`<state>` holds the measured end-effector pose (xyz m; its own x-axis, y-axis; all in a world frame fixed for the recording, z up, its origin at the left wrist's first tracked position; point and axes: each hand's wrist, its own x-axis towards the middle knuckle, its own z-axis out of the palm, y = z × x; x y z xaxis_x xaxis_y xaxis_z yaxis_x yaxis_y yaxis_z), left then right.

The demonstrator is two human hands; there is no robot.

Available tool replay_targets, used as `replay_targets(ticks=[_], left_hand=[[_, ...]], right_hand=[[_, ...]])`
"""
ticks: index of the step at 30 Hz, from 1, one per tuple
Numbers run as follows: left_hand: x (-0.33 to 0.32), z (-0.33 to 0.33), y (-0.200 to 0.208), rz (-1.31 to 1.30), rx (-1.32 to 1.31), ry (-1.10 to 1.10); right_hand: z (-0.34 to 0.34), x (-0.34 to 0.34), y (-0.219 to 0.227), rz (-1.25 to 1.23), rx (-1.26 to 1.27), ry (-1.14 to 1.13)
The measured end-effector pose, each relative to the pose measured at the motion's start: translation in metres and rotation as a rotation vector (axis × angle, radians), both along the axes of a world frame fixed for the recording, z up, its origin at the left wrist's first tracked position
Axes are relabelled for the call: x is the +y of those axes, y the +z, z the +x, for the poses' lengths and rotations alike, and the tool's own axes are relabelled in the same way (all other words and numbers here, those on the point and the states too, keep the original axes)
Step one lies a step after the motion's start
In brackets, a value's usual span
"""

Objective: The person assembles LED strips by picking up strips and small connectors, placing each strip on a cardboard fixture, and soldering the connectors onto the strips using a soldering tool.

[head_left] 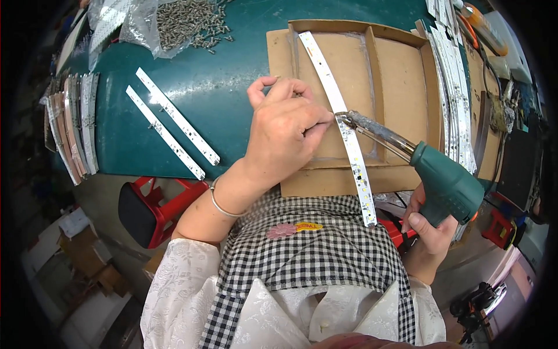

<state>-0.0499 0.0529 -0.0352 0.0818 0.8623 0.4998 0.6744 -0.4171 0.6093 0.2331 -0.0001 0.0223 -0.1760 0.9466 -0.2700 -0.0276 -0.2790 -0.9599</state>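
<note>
- Head view, the only one on my feed: I have the left hand (pixel 289 131) raised over the cardboard tray (pixel 407 38), thumb and forefinger pinched together beside the middle of a long white strip (pixel 356 160). I cannot tell whether a small part is caught between those fingertips.
- The pinch meets the strip right where the tool works, probably to steady something at that spot.
- The right hand (pixel 431 230) has its fingers wrapped around the handle of a green soldering gun (pixel 444 180). Its metal barrel points up and to the left, with the tip at the strip's middle, close to the left fingertips.
- I judge the low grip on the handle keeps the palm well away from the metal end.
- The strip slants across the tray, its near end reaching past the tray's edge over the checked apron (pixel 314 250). The tray likely serves as a raised rest. I cannot tell whether the strip is one length or two meeting under the tip.
- Two loose strips (pixel 177 116) lie side by side on the green table (pixel 232 70), left of the hand, apparently set within easy reach.
- More strips stand bundled at the left (pixel 87 122), and another stack (pixel 453 87) runs along the tray's right side, leaving the middle for work.
- Small metal parts (pixel 189 23) spill from a plastic bag at the far side, probably left loose for picking up singly.
</note>
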Motion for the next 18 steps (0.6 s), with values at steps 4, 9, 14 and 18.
replay_targets(ticks=[4, 9, 14, 18], left_hand=[[0.000, 0.000, -0.001, 0.004, 0.006, 0.001], [0.000, 0.000, -0.001, -0.005, 0.010, -0.002], [0.000, 0.000, -0.001, 0.000, 0.003, -0.002], [0.002, 0.001, 0.003, -0.004, 0.006, -0.013]], right_hand=[[0.001, -0.001, 0.001, -0.016, -0.022, 0.010], [0.002, -0.001, 0.001, 0.015, -0.010, 0.005], [0.014, 0.005, 0.005, 0.060, 0.135, -0.081], [0.026, 0.002, 0.000, 0.191, 0.210, -0.172]])
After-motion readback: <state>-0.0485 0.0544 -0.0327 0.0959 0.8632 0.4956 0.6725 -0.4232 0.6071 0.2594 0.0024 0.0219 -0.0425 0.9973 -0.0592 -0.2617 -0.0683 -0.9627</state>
